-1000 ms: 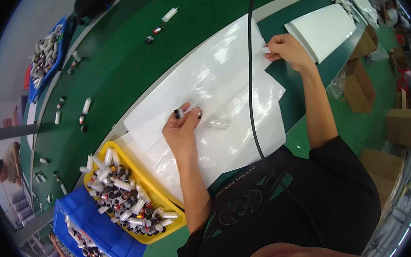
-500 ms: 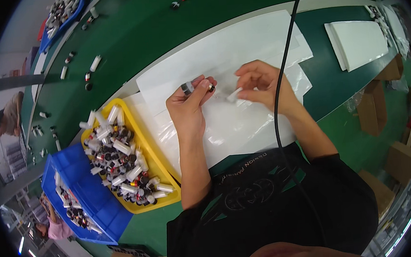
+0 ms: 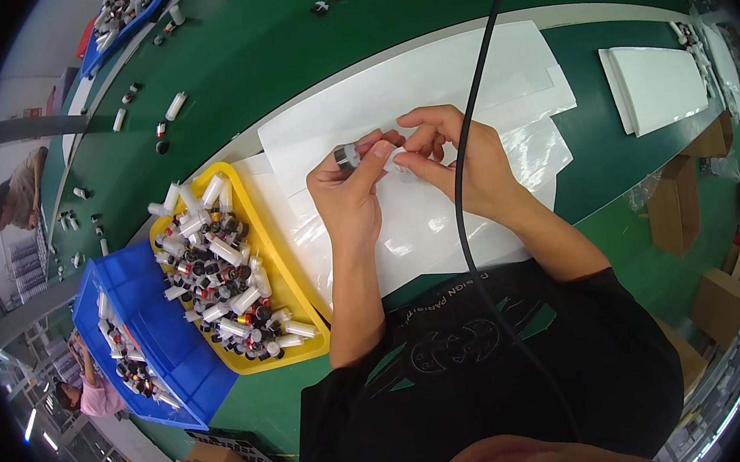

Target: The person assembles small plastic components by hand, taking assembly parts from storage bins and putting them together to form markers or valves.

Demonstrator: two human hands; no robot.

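My left hand (image 3: 352,202) is closed around a small cylindrical part (image 3: 346,156), greyish and clear at the end that shows; its other end is hidden behind the fingers. Close against it, the thumb and fingers of my right hand (image 3: 476,169) pinch a small white piece (image 3: 399,161), mostly covered by the fingertips. Both hands meet above white plastic sheets (image 3: 422,227) spread on the green table. To the left of my left forearm, a yellow tray (image 3: 291,276) holds a heap of clear and white tubes with black, red and gold parts (image 3: 226,251).
A blue bin (image 3: 169,334) with similar parts adjoins the tray's left side. Loose tubes (image 3: 176,105) lie on the green surface (image 3: 287,64) beyond. A black cable (image 3: 463,215) hangs across the view. Folded white sheets (image 3: 658,87) lie at right, near cardboard boxes (image 3: 672,203). Two other people appear at far left.
My right hand has moved left with the white piece, closing the gap to my left hand. The left hand keeps its hold on the cylindrical part. The view has shifted slightly.
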